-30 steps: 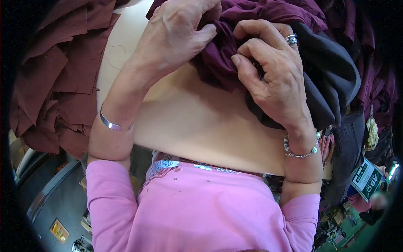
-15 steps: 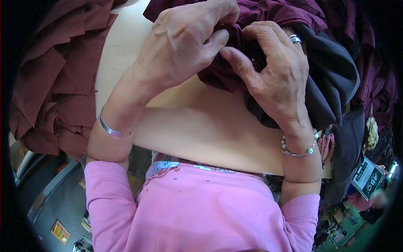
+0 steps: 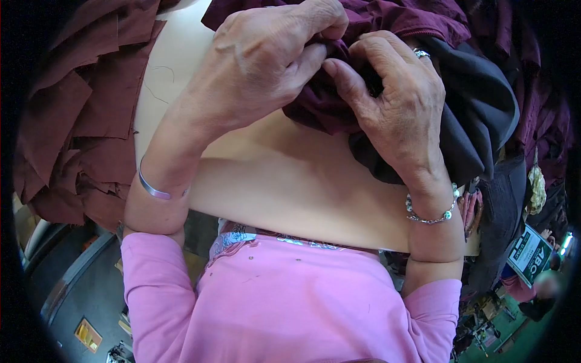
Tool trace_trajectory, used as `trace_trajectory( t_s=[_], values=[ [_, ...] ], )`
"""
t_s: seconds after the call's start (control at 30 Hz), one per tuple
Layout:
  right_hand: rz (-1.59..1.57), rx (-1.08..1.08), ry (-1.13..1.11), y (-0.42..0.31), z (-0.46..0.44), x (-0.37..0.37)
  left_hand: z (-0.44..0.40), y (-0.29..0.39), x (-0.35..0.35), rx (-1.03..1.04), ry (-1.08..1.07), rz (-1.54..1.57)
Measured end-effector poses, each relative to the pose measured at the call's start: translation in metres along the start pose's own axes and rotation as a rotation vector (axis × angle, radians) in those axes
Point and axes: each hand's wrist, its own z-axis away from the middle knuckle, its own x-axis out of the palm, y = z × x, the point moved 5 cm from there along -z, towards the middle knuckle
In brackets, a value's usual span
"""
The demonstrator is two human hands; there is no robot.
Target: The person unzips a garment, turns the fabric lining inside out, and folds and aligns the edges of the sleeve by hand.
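Observation:
A bunched purple garment lies at the top of the pale table, with a black fabric part spread to its right. My left hand is closed, its thumb and fingers pinching purple fabric near the top centre. Close beside it, my right hand has its fingers curled around the cloth, thumb pointing toward the left fingertips. Folds and my own fingers hide the exact spot being gripped. A bracelet shows on each wrist.
Overlapping reddish-brown cut pieces are stacked at the left table edge. More purple fabric hangs at the far right. Another person and a green-and-white box show at the lower right. Loose thread lies on the table.
My left hand has moved right and slightly down, closer to my right hand. My right thumb has shifted up and left. The purple cloth between them has been drawn along.

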Motion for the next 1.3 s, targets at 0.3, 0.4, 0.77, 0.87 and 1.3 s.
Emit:
trace_trajectory(
  t_s=[0.3,0.4,0.77,0.87,1.3],
  values=[
    [0.163,-0.139,0.102,-0.003,0.0,-0.005,-0.007,0.02,0.0,0.306,0.15,-0.11],
    [0.153,-0.129,0.105,0.001,0.001,-0.002,-0.005,0.021,0.001,0.36,0.165,-0.191],
    [0.032,-0.027,0.043,0.011,0.003,0.002,-0.003,0.02,0.005,0.472,0.19,-0.229],
    [-0.014,-0.038,0.061,0.011,0.003,0.001,-0.004,0.023,0.003,0.421,0.189,-0.184],
    [-0.003,-0.005,0.014,0.014,0.003,0.005,-0.001,0.018,0.009,0.345,0.069,-0.275]
  ],
)
